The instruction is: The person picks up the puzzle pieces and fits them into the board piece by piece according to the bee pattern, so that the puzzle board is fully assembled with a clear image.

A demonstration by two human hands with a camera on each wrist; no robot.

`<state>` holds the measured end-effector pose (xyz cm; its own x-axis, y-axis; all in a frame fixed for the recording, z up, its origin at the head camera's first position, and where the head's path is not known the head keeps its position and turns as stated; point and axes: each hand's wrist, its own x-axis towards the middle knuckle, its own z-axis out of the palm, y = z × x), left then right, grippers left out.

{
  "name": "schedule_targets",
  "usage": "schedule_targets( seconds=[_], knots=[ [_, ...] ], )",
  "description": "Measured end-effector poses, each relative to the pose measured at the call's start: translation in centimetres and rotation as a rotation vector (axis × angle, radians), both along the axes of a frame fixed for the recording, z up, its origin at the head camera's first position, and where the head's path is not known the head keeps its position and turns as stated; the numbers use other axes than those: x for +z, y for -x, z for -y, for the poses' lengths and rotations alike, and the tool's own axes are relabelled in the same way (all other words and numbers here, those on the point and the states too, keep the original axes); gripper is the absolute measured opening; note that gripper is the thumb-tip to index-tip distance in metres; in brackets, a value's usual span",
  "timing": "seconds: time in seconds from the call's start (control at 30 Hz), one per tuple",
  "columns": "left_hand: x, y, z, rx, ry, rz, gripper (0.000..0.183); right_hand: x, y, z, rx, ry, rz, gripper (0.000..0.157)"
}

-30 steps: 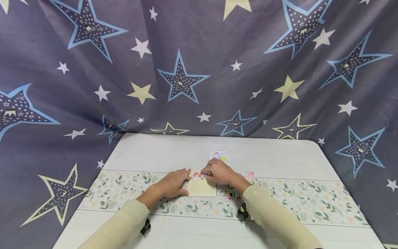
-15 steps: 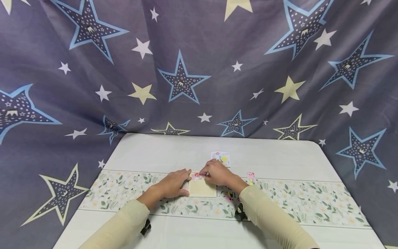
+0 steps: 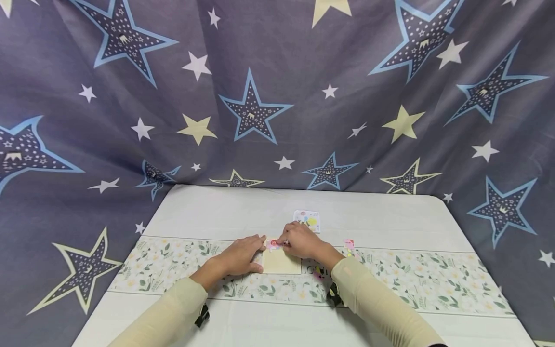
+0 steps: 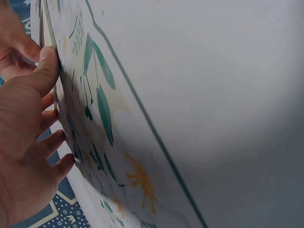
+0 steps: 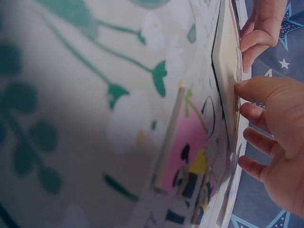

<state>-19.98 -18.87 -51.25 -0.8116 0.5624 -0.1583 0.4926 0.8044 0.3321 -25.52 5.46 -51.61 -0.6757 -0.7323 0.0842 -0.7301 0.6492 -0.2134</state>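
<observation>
A pale yellow puzzle board (image 3: 282,263) lies on the floral band of the table. Pink puzzle pieces (image 3: 272,245) sit along its far edge, partly hidden by fingers. My left hand (image 3: 243,255) rests at the board's left side, thumb near the front corner and fingers toward the back one. My right hand (image 3: 301,239) reaches over the board from the right, its fingertips pressing on the pink pieces. In the right wrist view, the thumb (image 5: 256,88) touches the board's face and the other fingers are spread loosely behind it.
Behind the right hand lies a small picture card (image 3: 311,219). Loose pink and yellow pieces (image 5: 183,142) lie right of the board, partly under the right forearm. Another pink piece (image 3: 349,243) is farther right. A star-patterned curtain (image 3: 277,58) hangs behind the table.
My right fingertips have shifted slightly left over the pink pieces, going from a pinch to a press. The left hand and the board stay in place.
</observation>
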Motion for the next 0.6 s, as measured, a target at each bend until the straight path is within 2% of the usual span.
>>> schedule_targets(
  seconds=[0.2,0.4,0.6],
  knots=[
    [0.0,0.0,-0.1,-0.001,0.005,0.003,0.066,0.5,-0.1,-0.6,0.021,-0.012,0.006,0.023],
    [0.0,0.0,-0.1,0.001,0.003,0.007,0.066,1.2,0.1,-1.9,-0.01,0.039,0.053,0.029],
    [-0.1,0.0,-0.1,0.008,0.01,0.006,0.066,1.5,0.5,-3.6,-0.039,0.048,0.041,0.028]
  ],
)
